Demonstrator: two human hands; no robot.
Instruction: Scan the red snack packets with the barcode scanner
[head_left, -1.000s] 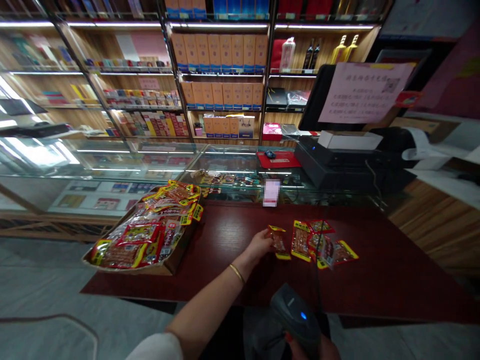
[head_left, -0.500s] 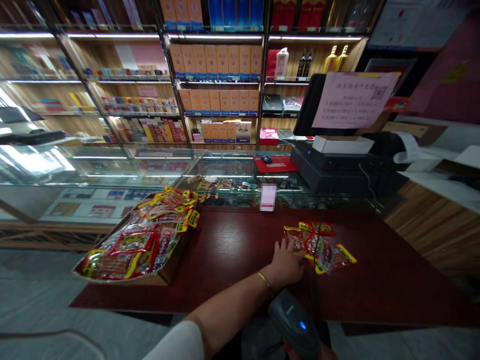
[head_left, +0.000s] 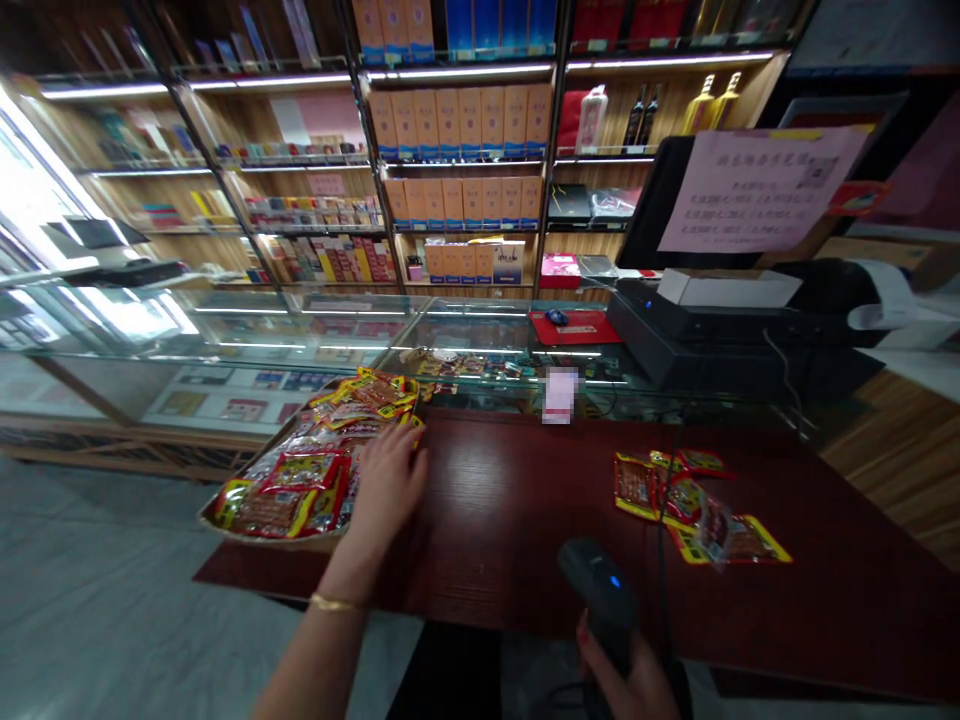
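My left hand, with a gold bangle at the wrist, reaches over the right side of a cardboard box heaped with snack packets. Its fingers are stretched out and somewhat apart; no packet shows in them, and whether they touch one I cannot tell. My right hand is wrapped round the handle of a black barcode scanner, which has a blue light on top. Farther right, several red and yellow snack packets lie loosely overlapping on the dark red tabletop.
Behind the tabletop stands a glass display counter with a small pink and white card at its front. A monitor bearing a paper notice stands at the right. The scanner's dark cable runs up past the loose packets.
My left hand has moved left from the loose packets to the box. My right hand with the scanner shows more fully. The view has shifted slightly.
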